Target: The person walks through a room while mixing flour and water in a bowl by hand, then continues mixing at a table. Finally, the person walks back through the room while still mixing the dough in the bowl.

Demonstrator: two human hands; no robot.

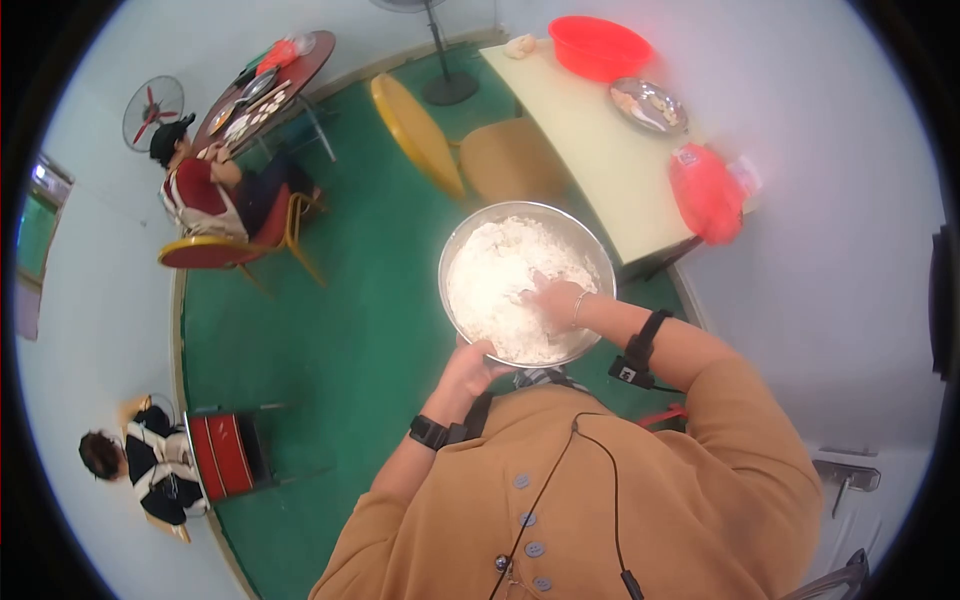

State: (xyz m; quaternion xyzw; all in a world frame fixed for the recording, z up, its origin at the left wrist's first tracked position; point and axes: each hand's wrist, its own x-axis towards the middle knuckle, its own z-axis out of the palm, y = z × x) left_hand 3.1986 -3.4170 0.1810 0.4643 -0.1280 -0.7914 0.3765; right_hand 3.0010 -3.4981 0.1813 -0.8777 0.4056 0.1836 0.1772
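A round metal bowl [580, 236] of white flour [492, 285] is held in front of my body. My left hand [472, 368] grips its rim at the near left side, with the fingers reaching under the bowl, where they are hidden. My right hand [556, 302] is inside the bowl, dipped into the flour from the right. Its visible fingers are apart, and their tips are partly buried. Some of the flour looks crumbly and uneven near the far side.
A pale table [575, 130] at right holds a red basin [600, 48], a metal dish [648, 105] and a red plastic bag [708, 192]. A yellow chair [510, 160] stands beside it. Two people sit at left, one by a round table [305, 70] bearing pale pieces. A fan [450, 88] stands behind.
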